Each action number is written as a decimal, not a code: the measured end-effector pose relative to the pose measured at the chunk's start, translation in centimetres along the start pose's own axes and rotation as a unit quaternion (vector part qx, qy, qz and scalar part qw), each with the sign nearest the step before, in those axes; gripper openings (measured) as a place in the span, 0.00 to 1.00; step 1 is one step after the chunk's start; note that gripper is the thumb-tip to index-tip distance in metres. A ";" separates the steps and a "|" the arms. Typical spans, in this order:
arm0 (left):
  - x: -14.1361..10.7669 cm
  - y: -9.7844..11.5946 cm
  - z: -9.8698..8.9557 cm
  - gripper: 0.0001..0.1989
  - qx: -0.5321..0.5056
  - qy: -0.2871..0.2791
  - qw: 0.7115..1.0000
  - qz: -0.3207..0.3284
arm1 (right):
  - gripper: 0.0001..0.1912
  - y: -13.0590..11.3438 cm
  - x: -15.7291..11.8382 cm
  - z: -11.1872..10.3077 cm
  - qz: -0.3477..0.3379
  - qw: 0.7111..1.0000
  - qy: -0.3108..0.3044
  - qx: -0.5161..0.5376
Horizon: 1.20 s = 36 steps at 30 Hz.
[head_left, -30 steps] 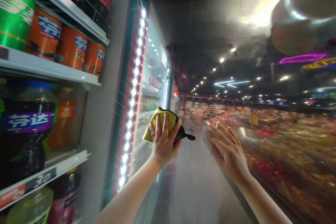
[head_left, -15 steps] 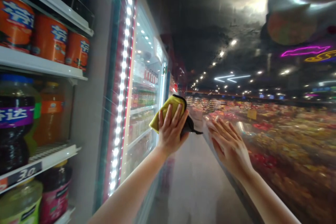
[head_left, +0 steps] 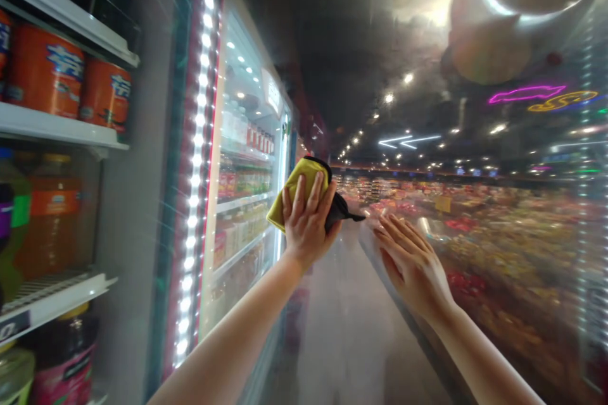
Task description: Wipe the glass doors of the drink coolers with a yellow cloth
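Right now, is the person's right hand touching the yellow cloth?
Apart. The head view shows the right hand open, with a clear gap between it and the yellow cloth, which sits under the left hand.

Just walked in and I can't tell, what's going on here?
Someone is at a drinks cooler. Their left hand presses a yellow cloth against the glass door. Their right hand is open and empty, held flat at the glass, though it's hard to tell whether it touches. Orange cans and bottles stand on shelves to the left.
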State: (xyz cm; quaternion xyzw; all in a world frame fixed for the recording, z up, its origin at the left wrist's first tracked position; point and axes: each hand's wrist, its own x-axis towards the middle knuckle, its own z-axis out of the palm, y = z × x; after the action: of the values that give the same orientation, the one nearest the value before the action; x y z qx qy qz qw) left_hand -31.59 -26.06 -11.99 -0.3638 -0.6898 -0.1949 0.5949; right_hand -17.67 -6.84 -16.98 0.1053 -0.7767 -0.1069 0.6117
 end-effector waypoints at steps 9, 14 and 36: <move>-3.2 -0.1 -0.1 0.38 -0.004 0.013 0.998 -0.063 | 0.23 2.4 -1.5 -1.6 0.011 1.000 0.009 -0.018; 0.6 4.1 1.1 0.40 -0.015 0.024 0.998 -0.060 | 0.27 3.0 -1.7 -1.4 0.015 1.000 0.011 -0.019; -3.5 8.6 2.8 0.40 -0.040 -0.038 0.975 0.214 | 0.26 7.1 -4.7 -4.0 0.024 0.999 0.029 0.026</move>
State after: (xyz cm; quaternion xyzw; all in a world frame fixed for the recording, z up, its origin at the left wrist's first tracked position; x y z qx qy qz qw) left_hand -27.08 -19.30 -17.35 -0.5338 -0.6097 -0.0769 0.5809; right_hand -12.89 1.19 -18.30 0.1056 -0.7636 -0.0684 0.6333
